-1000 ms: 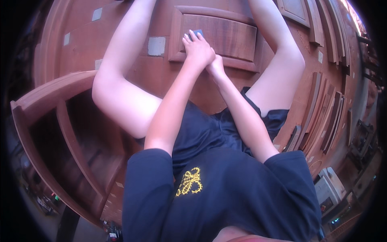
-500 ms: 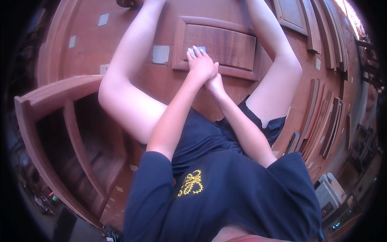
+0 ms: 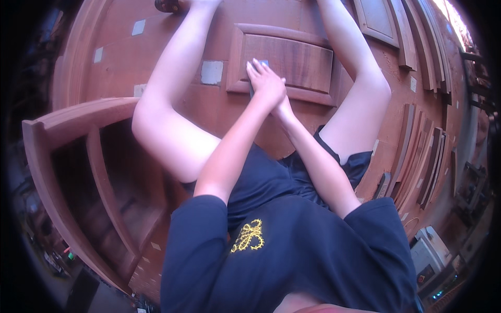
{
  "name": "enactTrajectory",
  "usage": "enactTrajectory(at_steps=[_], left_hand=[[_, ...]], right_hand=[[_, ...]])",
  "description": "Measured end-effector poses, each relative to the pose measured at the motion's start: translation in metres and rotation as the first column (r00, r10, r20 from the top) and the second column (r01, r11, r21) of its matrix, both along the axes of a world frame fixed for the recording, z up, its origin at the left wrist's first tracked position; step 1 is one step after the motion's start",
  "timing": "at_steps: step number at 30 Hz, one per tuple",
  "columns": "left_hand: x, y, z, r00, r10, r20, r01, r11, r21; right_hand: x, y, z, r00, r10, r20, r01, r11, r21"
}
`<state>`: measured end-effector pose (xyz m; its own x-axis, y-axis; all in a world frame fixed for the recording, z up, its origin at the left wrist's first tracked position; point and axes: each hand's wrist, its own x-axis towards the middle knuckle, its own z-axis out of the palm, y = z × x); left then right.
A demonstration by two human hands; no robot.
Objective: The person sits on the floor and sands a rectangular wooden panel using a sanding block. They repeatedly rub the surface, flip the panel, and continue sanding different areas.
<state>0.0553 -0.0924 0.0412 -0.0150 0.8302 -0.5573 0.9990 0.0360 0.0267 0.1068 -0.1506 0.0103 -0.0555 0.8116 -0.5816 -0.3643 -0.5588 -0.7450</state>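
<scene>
A framed wooden panel [image 3: 297, 62], like a cabinet door, lies flat between my legs. My left hand [image 3: 266, 85] rests over its near left part with the fingers stretched forward. Under those fingers is a thin blue pad [image 3: 264, 63], perhaps an abrasive one; only a small patch of it shows. My left palm presses it against the panel. Coming from the right, my right hand [image 3: 283, 107] meets the left one near its wrist and tucks partly beneath it. Its fingers are hidden, so their grip does not show.
A curved wooden frame piece [image 3: 86, 117] with open gaps stands at left. Several wooden strips [image 3: 417, 151] lie at right, below another framed panel [image 3: 377, 21] and long boards [image 3: 422, 47]. A grey-white box [image 3: 430, 248] sits at lower right. Pale square patches [image 3: 212, 72] dot the brown surface.
The whole view has shifted slightly, so things sit a little farther right. Less of the blue pad shows beside my left fingers. Both hands stay together over the panel.
</scene>
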Motion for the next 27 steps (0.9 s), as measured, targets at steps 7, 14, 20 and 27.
enactTrajectory(at_steps=[7,14,20,27], left_hand=[[-0.004,-0.001,0.015,0.997,-0.01,0.074,0.016,0.997,-0.07],[-0.009,0.021,-0.01,0.999,-0.017,-0.04,0.022,0.993,0.12],[-0.008,0.0,-0.007,0.999,-0.024,-0.031,0.026,0.996,0.081],[-0.025,0.008,-0.016,0.995,-0.027,0.1,0.014,0.992,0.128]], right_hand=[[0.009,-0.001,0.012,0.946,0.194,0.259,-0.18,0.981,-0.079],[-0.004,0.021,-0.001,0.99,0.063,0.127,-0.059,0.997,-0.04],[0.012,0.001,0.017,0.967,0.194,0.164,-0.169,0.974,-0.153],[-0.005,-0.002,0.007,0.973,0.208,0.101,-0.202,0.977,-0.06]])
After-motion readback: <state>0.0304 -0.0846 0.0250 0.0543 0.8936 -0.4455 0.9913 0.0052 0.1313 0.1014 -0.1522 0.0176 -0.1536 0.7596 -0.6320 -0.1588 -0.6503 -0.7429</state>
